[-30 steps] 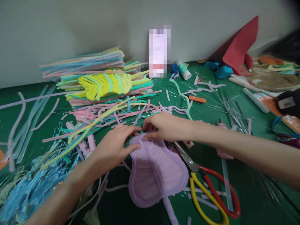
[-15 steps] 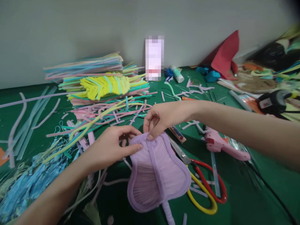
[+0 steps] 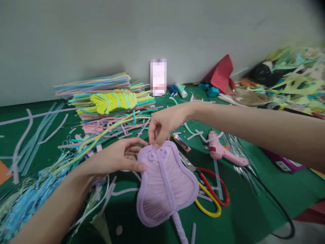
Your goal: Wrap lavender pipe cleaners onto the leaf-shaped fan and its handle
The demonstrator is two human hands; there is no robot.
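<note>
A purple hand fan, edged in fuzzy purple pipe cleaner, lies at the lower middle with its wrapped handle pointing down. Two small curls show near its top, one on each side of a centre strip. My left hand grips the fan's upper left edge, thumb on the front and fingers behind. My right hand pinches the top edge between thumb and fingers; anything tiny under those fingertips is hidden. Red-and-yellow-handled scissors lie right of the fan, their blades partly behind it.
A pink glue gun with a black cord rests to the right. Bundled pipe cleaners stand at the back, beside a blurred phone against the wall. Blue tassels lie left. A red sheet and paper scraps sit back right.
The camera view has shifted, moving the background lower and the right-hand items leftward. My left fingers have spread a little, and both curls on the fan show more fully. My right hand still pinches the top.
</note>
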